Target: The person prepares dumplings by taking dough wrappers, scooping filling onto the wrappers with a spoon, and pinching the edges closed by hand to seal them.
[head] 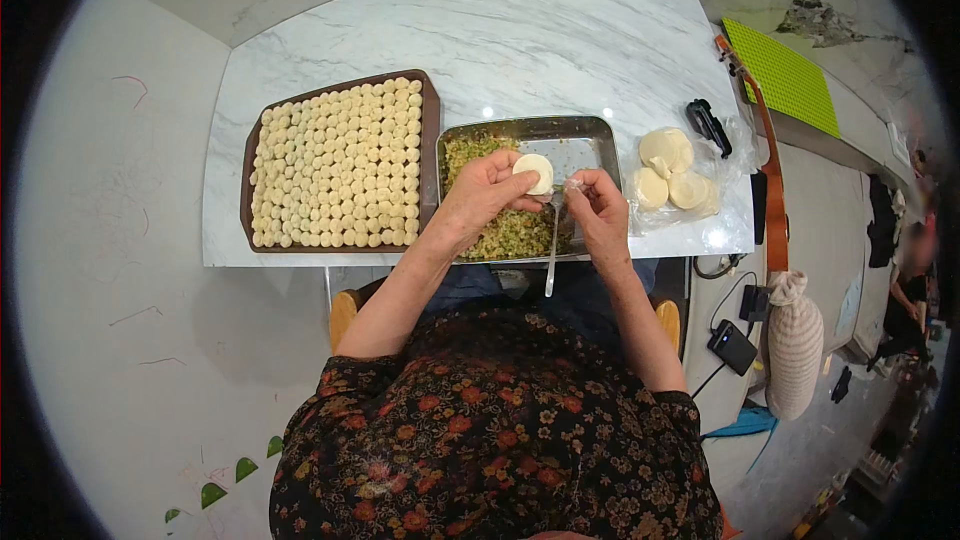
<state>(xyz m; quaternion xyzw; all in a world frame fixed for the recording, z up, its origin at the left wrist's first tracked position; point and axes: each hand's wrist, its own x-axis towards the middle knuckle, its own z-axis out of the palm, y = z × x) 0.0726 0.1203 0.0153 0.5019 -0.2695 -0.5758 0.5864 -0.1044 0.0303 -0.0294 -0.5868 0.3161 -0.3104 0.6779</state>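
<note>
My left hand [491, 184] holds a pale round dough wrapper [533, 171] between thumb and fingers, above a metal tray [611, 142]. Close beside it, my right hand [600, 214] pinches a small bit of what looks like clear plastic film [574, 184]. Chopped yellow-green filling [510, 236] covers the tray's left side and front; bare metal shows at the back right. A metal spoon [553, 255] leans out over the tray's front edge, its upper end hidden near my hands. Several stacks of round wrappers [666, 150] lie on clear plastic to the right.
Left of the metal tray, a brown tray [430, 112] carries tight rows of small filled dumplings [337, 165]. A black clip-like object [709, 127] lies on the marbled table [525, 30] behind the wrappers. A ukulele or small guitar neck [777, 195] rises beyond the right edge.
</note>
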